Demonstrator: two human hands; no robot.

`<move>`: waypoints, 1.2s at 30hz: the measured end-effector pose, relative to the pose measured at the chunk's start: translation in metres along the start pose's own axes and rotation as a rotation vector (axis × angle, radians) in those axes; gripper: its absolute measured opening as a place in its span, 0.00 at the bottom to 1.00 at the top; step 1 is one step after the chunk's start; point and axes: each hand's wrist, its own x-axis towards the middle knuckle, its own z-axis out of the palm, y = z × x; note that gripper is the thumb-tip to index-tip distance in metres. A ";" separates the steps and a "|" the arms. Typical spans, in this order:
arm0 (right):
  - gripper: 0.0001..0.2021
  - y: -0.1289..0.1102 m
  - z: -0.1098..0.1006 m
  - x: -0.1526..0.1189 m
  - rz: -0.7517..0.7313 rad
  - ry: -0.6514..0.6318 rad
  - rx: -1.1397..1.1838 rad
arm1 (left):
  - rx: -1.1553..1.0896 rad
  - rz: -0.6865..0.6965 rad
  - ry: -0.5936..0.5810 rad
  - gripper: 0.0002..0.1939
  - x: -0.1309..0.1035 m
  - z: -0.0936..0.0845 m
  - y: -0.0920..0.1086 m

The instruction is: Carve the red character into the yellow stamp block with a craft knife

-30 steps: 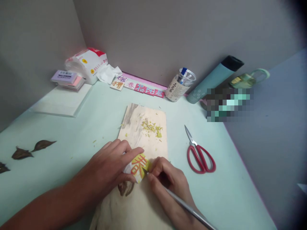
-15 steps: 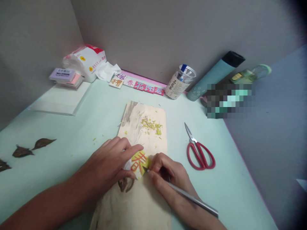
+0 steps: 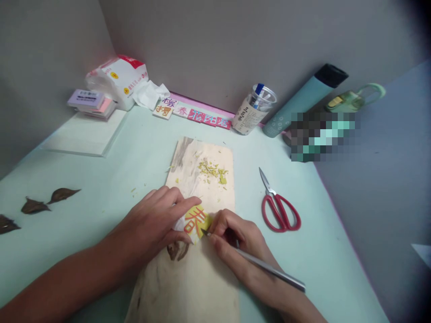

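Observation:
My left hand grips a small carving block between thumb and fingers; its yellow face bears a red Chinese character. Closed around a slim silver carving knife, my right hand rests at the block's right side, the blade tip at the edge of the character. Beneath both hands lies a wooden board with a dark knot beside the left thumb. Yellow-green shavings are scattered on the board's far part.
Red-handled scissors lie right of the board. Along the back are a tissue pack, small carved blocks, a clear cup of pens and a teal bottle. Dry leaves lie on the left, erasers behind them.
The whole scene sits slightly higher in the picture, as if the view tipped down. Both hands keep their hold, with the knife tip still at the block's right part.

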 end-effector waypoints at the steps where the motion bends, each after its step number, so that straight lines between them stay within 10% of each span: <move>1: 0.10 0.000 -0.001 0.000 -0.002 -0.003 -0.004 | 0.004 -0.003 0.003 0.24 0.000 0.000 0.000; 36: 0.09 -0.002 -0.004 -0.007 0.030 -0.061 0.000 | 0.019 0.002 0.012 0.26 -0.001 0.002 -0.002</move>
